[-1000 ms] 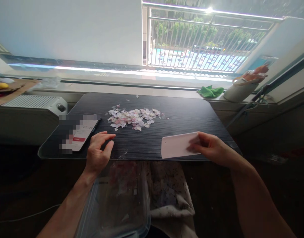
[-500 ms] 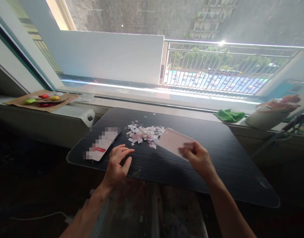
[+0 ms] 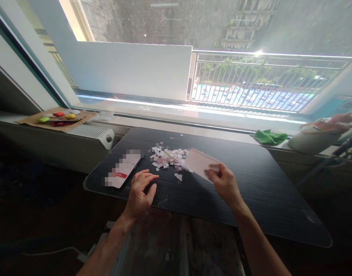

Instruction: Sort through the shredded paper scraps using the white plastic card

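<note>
My right hand [image 3: 225,183] is closed on the right end of a thin, pale pink card [image 3: 201,163] with rounded corners. The card is tilted, and its left edge meets the right side of a heap of small paper scraps [image 3: 168,157], partly covering it. Just in front of the heap, one larger scrap [image 3: 178,176] lies by itself. My left hand [image 3: 141,191] is open at the near edge of the dark table, fingers stretched out and thumb apart, with nothing in it. Left of it lies a phone [image 3: 124,170] with a lit, partly blurred screen.
The dark wood-grain table [image 3: 250,191] stands against a windowsill. On the sill are brown paper [image 3: 26,119] with colourful lumps, a green cloth [image 3: 269,137] and a pale pot [image 3: 313,138]. A white radiator [image 3: 92,132] borders the table at left.
The larger scrap now lies apart in front of the heap. The card has shifted slightly against the scraps in my right hand. My left hand keeps its pose; the whole view has moved a little.
</note>
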Available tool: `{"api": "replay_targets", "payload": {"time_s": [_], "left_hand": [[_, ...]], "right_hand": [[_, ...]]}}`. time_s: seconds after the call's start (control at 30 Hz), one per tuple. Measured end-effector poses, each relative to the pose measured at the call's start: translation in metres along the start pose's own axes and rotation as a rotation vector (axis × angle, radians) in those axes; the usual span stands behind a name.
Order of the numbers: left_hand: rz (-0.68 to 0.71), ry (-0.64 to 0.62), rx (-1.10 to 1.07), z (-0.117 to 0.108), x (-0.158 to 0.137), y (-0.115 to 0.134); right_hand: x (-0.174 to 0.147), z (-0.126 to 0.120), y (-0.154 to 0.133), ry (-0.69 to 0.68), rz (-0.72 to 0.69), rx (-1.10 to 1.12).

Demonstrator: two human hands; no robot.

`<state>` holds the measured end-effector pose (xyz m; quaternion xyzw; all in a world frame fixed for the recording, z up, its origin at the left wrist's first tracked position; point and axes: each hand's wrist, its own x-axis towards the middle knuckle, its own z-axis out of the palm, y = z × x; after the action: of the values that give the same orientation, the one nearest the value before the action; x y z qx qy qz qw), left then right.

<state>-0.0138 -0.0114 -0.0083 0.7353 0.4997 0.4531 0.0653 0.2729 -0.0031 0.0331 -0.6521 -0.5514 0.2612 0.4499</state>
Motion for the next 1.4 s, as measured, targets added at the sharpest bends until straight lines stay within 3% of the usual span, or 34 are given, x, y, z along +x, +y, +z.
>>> {"api": "replay_targets", "payload": {"time_s": [0.1, 0.33, 0.47, 0.8, 1.1, 1.4], "left_hand": [[-0.004, -0.006, 0.008, 0.000, 0.000, 0.000], [0.008, -0.011, 0.010, 0.000, 0.001, -0.001], [0.005, -0.033, 0.013, -0.002, 0.002, -0.001], [0.108, -0.236, 0.202, -0.003, 0.002, 0.044], [0.150, -0.389, 0.308, 0.014, 0.002, 0.044], [0.207, -0.409, 0.283, 0.011, -0.011, 0.058]], "right_hand": [[-0.008, 0.000, -0.008, -0.050, -0.009, -0.032], [-0.035, -0.008, -0.007, -0.041, 0.057, 0.047], [-0.042, -0.009, -0.002, -0.007, 0.065, -0.041], [-0.052, -0.007, 0.003, -0.059, 0.067, 0.035], [-0.062, -0.022, 0.005, 0.020, 0.113, 0.060], [-0.069, -0.021, 0.002, -0.002, 0.147, 0.144]]}}
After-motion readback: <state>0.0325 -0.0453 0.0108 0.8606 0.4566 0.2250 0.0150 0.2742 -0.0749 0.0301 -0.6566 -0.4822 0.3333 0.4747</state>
